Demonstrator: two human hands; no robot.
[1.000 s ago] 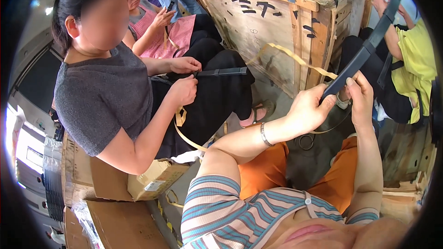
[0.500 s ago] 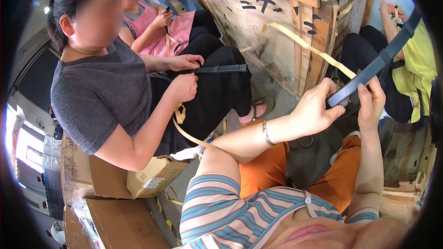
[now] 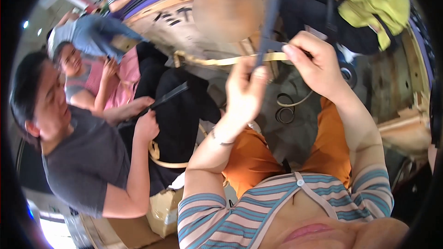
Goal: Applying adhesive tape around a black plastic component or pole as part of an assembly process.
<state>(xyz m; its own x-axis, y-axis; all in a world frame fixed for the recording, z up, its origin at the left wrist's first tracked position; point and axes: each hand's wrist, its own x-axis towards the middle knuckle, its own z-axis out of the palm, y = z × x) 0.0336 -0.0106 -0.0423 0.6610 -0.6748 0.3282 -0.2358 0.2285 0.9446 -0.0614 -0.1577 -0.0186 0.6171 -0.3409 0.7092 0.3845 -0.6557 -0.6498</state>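
Left hand point(image 3: 247, 85): closed round the lower end of one dark strip point(image 3: 269, 23), upper centre of the frame, running near-vertically, pointing to the top edge. Right hand point(image 3: 316, 60): pinched on one yellow band point(image 3: 218, 62), stretched crosswise.

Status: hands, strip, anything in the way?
Left hand gripping strip. Right hand pinching tape. Tape crosses near strip's lower end; nothing else visibly in the way.
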